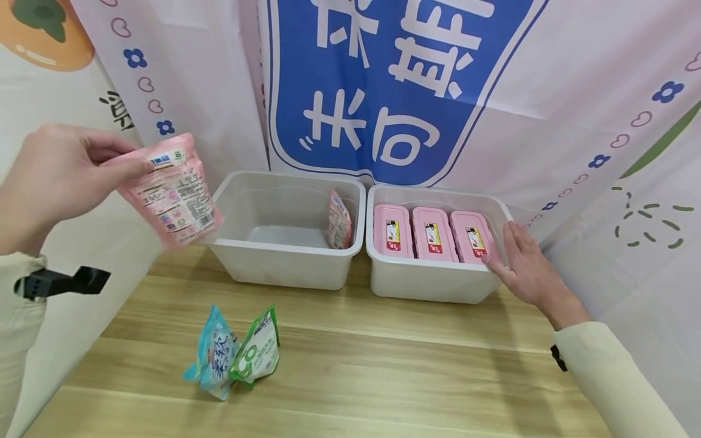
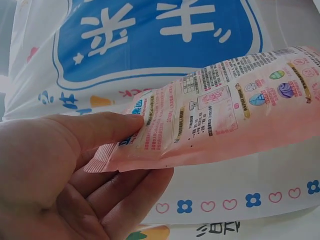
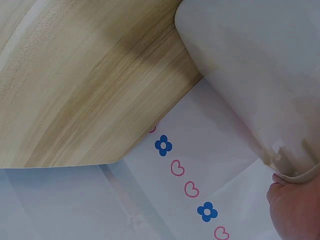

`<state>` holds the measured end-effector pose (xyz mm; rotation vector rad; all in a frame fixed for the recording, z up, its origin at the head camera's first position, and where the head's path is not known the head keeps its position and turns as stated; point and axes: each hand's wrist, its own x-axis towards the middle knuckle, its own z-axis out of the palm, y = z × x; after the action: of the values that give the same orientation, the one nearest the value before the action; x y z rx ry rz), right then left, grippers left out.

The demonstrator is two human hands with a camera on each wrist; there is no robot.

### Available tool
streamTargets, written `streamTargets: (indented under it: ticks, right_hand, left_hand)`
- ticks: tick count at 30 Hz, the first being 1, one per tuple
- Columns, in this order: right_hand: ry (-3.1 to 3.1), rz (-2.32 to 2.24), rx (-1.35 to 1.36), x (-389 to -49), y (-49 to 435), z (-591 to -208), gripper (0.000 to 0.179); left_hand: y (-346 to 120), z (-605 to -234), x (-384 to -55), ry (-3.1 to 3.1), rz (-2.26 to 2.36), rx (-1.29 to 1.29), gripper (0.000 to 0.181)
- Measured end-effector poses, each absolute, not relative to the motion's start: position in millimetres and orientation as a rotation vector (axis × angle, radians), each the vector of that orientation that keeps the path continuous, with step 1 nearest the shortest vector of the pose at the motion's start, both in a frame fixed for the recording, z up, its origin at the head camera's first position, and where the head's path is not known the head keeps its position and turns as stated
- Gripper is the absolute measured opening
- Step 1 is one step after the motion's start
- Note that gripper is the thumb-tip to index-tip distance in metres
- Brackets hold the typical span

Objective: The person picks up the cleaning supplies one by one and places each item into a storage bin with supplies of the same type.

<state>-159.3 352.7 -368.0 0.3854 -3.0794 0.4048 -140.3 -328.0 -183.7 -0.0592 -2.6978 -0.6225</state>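
Note:
My left hand pinches a pink printed pouch by its top edge, held up left of the left grey-white bin. In the left wrist view, the thumb lies on the printed face of the pouch, with the other fingers beneath. Another pink pouch stands against that bin's right wall. The right bin holds a row of three pink lidded boxes. My right hand rests on this bin's right front corner, fingers extended along the side and thumb at the rim.
A blue pouch and a green-and-white pouch stand touching on the wooden table, in front of the left bin. Behind the bins hangs a printed cloth with a blue panel. More pale cloth encloses both sides.

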Motion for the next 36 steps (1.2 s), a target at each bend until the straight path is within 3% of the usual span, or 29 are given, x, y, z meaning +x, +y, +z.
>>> streamTargets:
  ticks: [8,36]
  right_hand:
    - [-3.090,0.392,0.384,-159.0,353.2,-366.3,0.093]
    - [-3.090,0.386,0.356,-158.5,351.7,-368.0,0.094]
  left_hand:
    - [-319.5,-182.3,-157.0,-2.766,-0.627,-0.001,0.050]
    - [-291.7,-197.1,-189.2,-2.803,-0.815,-0.061,0.048]
